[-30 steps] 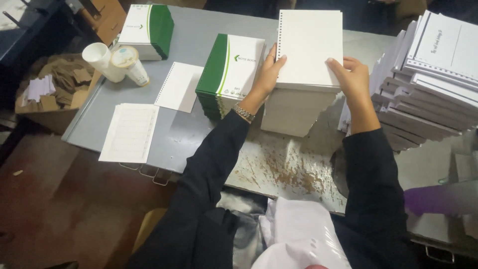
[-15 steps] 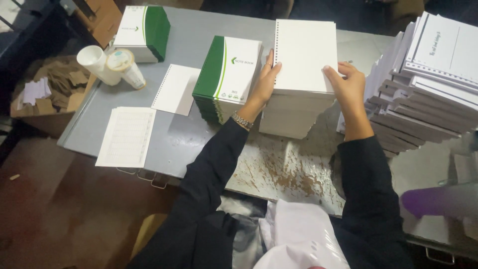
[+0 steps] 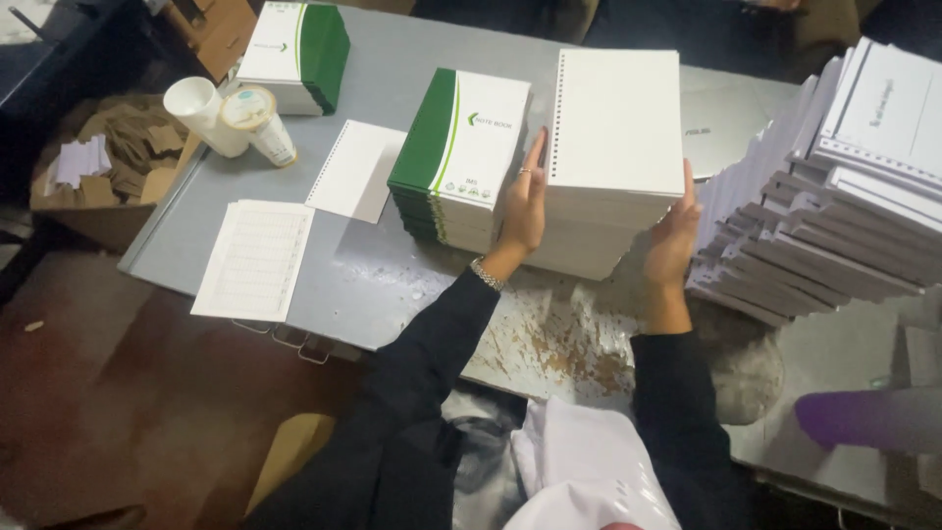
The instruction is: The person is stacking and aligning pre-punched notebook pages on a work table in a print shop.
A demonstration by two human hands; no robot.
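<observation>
A thick stack of white punched paper (image 3: 613, 128) stands on the grey table (image 3: 392, 265), holes along its left edge. My left hand (image 3: 525, 206) presses flat against the stack's left side. Against the stack's lower right corner rests my right hand (image 3: 672, 236). Both hands hold the stack between them. Just left of it is a pile of green-and-white notebooks (image 3: 456, 157), almost touching my left hand.
A second notebook pile (image 3: 294, 54) and two paper cups (image 3: 231, 118) sit at the far left. Two loose sheets (image 3: 255, 260) (image 3: 355, 172) lie on the table. Stacked bound books (image 3: 834, 196) crowd the right. A cardboard box of scraps (image 3: 98, 167) sits beside the table.
My hands slid down from the stack's top edges to its lower sides. The view has shifted slightly, and the stack looks squarer.
</observation>
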